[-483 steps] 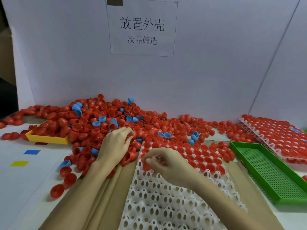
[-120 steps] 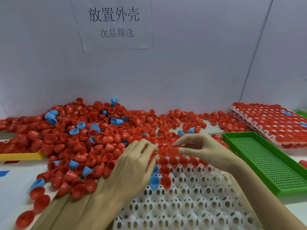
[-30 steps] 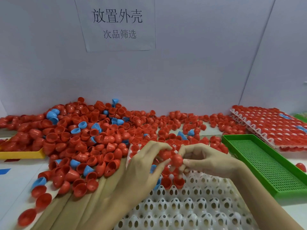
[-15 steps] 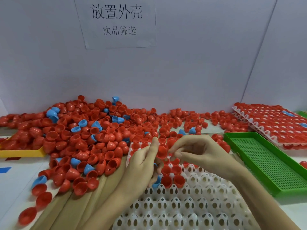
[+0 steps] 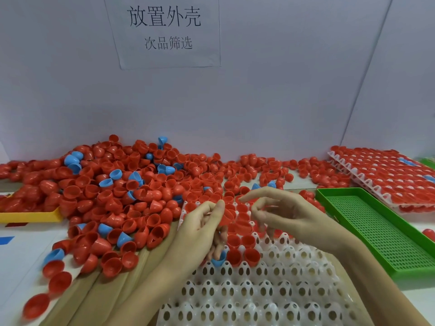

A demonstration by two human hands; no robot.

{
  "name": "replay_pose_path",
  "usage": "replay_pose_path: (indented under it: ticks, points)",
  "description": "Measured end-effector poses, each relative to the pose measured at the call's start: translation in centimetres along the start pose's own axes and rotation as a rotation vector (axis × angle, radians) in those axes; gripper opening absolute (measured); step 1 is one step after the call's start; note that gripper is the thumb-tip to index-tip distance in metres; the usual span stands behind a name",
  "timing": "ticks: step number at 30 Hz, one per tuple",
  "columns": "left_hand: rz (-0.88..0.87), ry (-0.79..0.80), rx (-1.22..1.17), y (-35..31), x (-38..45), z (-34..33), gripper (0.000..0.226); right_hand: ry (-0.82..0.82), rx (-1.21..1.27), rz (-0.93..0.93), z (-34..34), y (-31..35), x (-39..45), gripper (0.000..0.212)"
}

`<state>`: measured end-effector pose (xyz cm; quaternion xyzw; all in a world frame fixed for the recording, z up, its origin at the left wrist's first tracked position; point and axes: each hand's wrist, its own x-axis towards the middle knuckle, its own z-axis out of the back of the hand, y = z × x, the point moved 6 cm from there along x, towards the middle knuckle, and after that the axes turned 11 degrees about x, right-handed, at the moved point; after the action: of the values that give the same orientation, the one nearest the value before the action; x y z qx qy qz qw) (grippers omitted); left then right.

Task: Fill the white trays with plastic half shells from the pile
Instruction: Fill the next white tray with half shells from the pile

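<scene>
A big pile of red and blue half shells [image 5: 117,191] covers the table's left and back. The white tray [image 5: 259,292] lies in front of me. Its far rows hold red shells [image 5: 242,241] and one blue shell [image 5: 219,261]. My left hand [image 5: 200,231] hovers over the tray's far left corner with its fingers curled down. Its thumb pinches a red shell [image 5: 227,216]. My right hand [image 5: 287,215] hangs above the filled rows, fingers loosely bent, index pointing left. I see nothing held in it, though it is blurred.
A green mesh tray [image 5: 376,234] lies right of the white tray. Stacked white trays full of red shells [image 5: 388,175] sit at the back right. A yellow tray [image 5: 30,217] lies at the left edge under the pile. Brown cardboard [image 5: 106,292] lies beneath the white tray's left side.
My hands have drawn a little apart. The right hand let go of the shell that both hands held half a second ago, and its fingers now spread loosely. The left hand keeps a red shell.
</scene>
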<state>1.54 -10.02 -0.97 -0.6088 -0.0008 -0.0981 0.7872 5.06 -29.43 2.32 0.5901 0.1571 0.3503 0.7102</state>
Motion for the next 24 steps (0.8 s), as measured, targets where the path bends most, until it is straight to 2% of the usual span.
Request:
replay_pose_path:
  ticks: [6, 11, 14, 17, 19, 24]
  points:
    - [-0.033, 0.091, -0.005, -0.1, -0.3, -1.1, 0.036, 0.027, -0.142, -0.012, -1.8, -0.7, 0.7, 0.026]
    - [0.023, 0.140, -0.119, 0.3, -0.4, -1.5, 0.039, -0.039, -0.201, -0.057, 0.0, -0.9, 0.1, 0.017]
    - [0.008, 0.048, -0.034, 0.2, 0.0, -0.3, 0.038, -0.071, -0.239, -0.151, 1.9, -1.1, -0.9, 0.014]
    - [-0.004, -0.079, 0.053, 0.3, 0.5, 1.1, 0.036, 0.003, -0.280, -0.235, 2.3, -1.6, -1.4, 0.010]
    - [-0.008, -0.116, 0.075, 0.5, 0.7, 1.7, 0.033, 0.060, -0.328, -0.285, 1.9, -2.2, -1.5, 0.008]
    - [-0.053, -0.152, 0.165, 0.8, 0.9, 2.2, 0.027, 0.087, -0.467, -0.337, 1.1, -3.5, -1.2, 0.010]
